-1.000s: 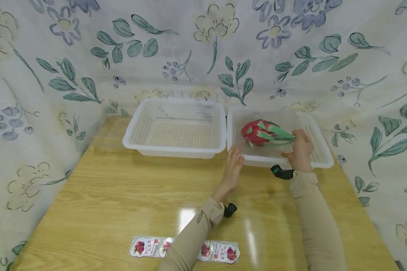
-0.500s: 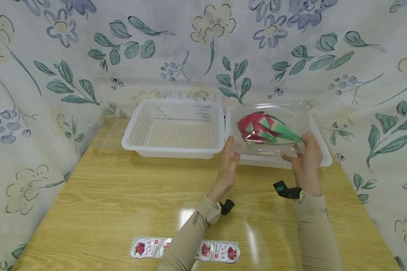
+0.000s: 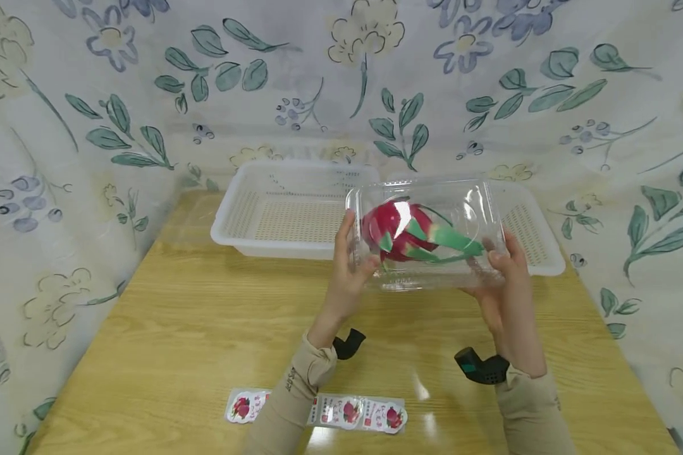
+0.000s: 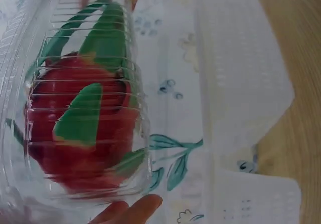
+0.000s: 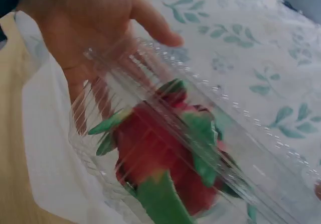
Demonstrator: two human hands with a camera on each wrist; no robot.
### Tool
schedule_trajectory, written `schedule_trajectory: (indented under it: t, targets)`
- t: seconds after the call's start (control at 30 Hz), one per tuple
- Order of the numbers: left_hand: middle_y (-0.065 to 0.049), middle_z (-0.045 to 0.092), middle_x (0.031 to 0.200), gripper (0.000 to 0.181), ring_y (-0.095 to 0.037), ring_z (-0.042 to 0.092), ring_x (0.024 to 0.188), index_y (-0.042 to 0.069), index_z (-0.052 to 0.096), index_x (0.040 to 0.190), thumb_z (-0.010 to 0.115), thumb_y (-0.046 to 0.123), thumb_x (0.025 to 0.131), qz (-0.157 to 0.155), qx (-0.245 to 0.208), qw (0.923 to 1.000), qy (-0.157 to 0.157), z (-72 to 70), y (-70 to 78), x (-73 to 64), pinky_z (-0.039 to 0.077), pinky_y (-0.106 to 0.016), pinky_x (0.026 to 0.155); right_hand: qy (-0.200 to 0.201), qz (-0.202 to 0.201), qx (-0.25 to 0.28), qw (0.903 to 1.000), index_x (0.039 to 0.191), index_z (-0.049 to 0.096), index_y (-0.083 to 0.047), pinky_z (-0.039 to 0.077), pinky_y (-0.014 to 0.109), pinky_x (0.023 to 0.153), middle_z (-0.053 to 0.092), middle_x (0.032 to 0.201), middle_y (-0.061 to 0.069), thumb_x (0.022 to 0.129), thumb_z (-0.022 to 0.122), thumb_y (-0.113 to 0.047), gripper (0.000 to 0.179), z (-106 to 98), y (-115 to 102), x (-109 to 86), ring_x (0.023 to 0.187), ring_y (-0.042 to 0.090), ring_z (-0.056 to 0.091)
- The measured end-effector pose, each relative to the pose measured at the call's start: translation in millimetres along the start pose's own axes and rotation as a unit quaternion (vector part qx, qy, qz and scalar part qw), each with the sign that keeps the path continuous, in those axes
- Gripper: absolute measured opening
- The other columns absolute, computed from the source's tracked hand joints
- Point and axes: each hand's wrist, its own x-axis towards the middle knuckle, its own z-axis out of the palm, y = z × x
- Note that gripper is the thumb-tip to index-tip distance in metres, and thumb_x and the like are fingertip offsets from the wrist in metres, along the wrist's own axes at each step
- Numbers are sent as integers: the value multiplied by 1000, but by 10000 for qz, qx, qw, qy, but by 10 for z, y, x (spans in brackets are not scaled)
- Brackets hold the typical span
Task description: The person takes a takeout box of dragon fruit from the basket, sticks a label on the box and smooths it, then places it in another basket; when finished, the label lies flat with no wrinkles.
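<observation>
I have the left hand [image 3: 343, 287] gripping the box [image 3: 469, 212] at nine o'clock, the right hand [image 3: 508, 287] at three. Holding opposite ends probably keeps the fruit [image 3: 401, 230] inside steady.

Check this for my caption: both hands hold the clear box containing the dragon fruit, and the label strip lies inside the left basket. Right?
The label strip isn't in the left basket: the head view shows it on the table, low in the picture. The left hand and right hand do hold the clear box containing the dragon fruit.
</observation>
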Motion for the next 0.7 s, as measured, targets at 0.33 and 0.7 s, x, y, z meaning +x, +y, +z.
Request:
schedule_trajectory:
  t: [0.33, 0.7]
  targets:
    - [-1, 9, 165, 86, -32, 10, 151, 14, 28, 152, 73, 32, 81, -645, 704, 9953, 176, -541, 143, -454, 18, -66, 113, -1035, 388, -1822, 9770, 144, 23, -37, 57, 38, 79, 26, 137, 5, 96, 40, -4, 61, -9, 470, -342, 108, 11, 59]
    - [-10, 20, 162, 75, -40, 19, 148, 6, 44, 142, 78, 14, 75, -763, 1282, 9887, 134, -928, -15, -834, 16, -68, 112, -1008, 1286, -2840, 9448, 146, 12, -19, 52, 24, 85, 32, 132, 16, 96, 49, -9, 63, 42, 928, -504, 103, 8, 53]
